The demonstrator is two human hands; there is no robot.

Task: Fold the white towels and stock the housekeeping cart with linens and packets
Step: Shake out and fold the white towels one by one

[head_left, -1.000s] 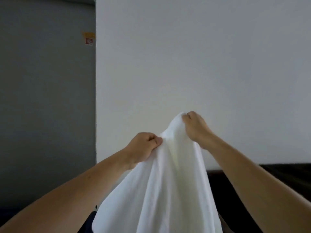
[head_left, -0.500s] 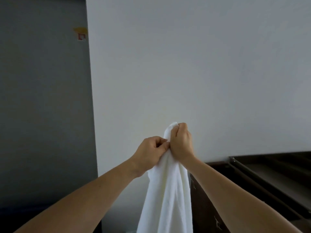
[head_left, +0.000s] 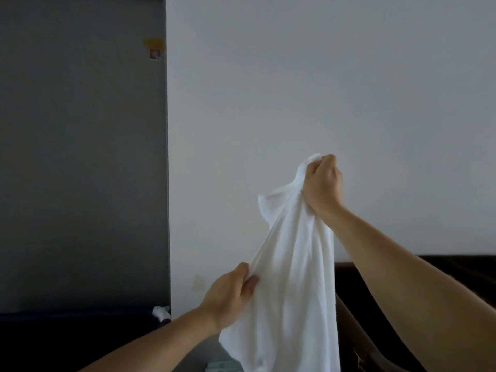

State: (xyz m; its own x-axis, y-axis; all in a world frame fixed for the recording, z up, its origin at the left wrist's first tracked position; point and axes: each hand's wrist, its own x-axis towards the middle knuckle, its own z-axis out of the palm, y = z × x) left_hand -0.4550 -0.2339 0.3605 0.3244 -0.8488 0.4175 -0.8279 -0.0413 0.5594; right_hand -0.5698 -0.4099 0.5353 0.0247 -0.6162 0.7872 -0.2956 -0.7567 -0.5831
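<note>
Here, white towel (head_left: 295, 277); illegible wall sticker (head_left: 154, 49)

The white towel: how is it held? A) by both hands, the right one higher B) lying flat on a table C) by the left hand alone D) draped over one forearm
A: the right hand grips the white towel at its top, while the left hand pinches its edge lower down.
</note>
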